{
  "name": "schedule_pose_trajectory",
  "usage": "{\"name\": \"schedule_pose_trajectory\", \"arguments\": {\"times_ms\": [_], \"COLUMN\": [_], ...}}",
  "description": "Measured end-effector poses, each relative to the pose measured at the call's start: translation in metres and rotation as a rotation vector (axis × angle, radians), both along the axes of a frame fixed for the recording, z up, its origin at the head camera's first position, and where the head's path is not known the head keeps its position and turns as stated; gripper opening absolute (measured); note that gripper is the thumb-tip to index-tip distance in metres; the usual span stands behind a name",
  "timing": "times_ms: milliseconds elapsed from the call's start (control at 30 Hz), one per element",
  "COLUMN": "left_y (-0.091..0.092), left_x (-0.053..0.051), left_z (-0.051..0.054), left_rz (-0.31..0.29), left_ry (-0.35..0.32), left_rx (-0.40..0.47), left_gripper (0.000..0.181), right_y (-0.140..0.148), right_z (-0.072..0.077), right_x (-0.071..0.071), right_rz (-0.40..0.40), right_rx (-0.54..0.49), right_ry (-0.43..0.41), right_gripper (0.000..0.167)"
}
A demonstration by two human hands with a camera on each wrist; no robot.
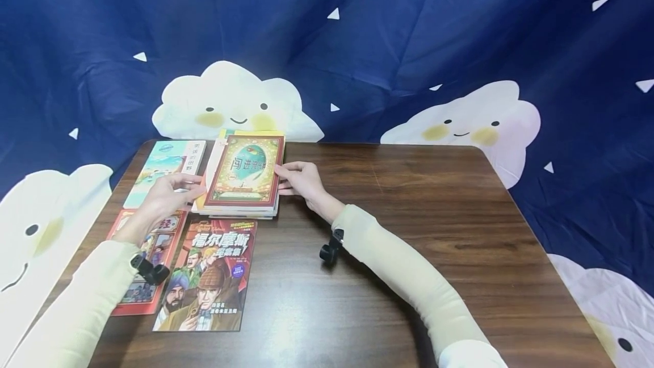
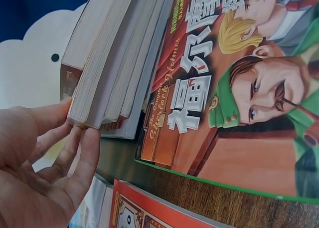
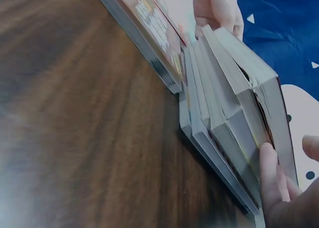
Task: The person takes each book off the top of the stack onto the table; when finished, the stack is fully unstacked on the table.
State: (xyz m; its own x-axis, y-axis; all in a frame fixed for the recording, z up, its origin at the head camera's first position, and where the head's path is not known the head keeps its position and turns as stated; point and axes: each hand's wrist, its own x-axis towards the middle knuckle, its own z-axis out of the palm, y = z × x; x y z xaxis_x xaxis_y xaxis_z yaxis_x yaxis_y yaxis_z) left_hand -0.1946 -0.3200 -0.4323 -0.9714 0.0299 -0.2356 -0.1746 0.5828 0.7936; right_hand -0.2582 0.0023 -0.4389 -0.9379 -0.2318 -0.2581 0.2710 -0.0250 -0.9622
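A stack of several books stands at the back left of the table, topped by a red-bordered book with a green oval (image 1: 246,170). At its left side my left hand (image 1: 168,200) pinches the corner of a book (image 2: 95,88) just below the top one, thumb above and fingers beneath. On the opposite side, my right hand (image 1: 308,186) touches the stack's edge. In the right wrist view its fingertip rests against the page edges of the stacked books (image 3: 237,118), and the thumb is partly out of frame.
A pale blue book (image 1: 153,172) lies left of the stack. Nearer the front are a red comic-style book (image 1: 140,294) and a detective-cover book (image 1: 212,277). Behind the brown table (image 1: 409,231) hangs a blue curtain (image 1: 383,55) with white clouds.
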Motion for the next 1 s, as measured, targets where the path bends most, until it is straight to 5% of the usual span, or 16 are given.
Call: {"name": "schedule_pose_trajectory", "arguments": {"times_ms": [200,600,1000], "left_y": [0.001,0.001,0.002], "left_x": [0.001,0.001,0.000], "left_z": [0.000,-0.002,-0.003], "left_rz": [0.008,0.011,0.033], "left_ry": [0.000,0.013,0.013], "left_rx": [0.000,0.008,0.006], "left_gripper": [0.069,0.065,0.062], "right_y": [-0.005,0.016,0.072], "right_z": [0.001,-0.002,-0.007], "right_x": [-0.011,-0.015,-0.003], "right_rz": [0.035,0.063,-0.066], "right_rx": [0.038,-0.004,-0.188], "right_ry": [-0.041,-0.050,-0.083], "right_gripper": [0.055,0.048,0.014]}}
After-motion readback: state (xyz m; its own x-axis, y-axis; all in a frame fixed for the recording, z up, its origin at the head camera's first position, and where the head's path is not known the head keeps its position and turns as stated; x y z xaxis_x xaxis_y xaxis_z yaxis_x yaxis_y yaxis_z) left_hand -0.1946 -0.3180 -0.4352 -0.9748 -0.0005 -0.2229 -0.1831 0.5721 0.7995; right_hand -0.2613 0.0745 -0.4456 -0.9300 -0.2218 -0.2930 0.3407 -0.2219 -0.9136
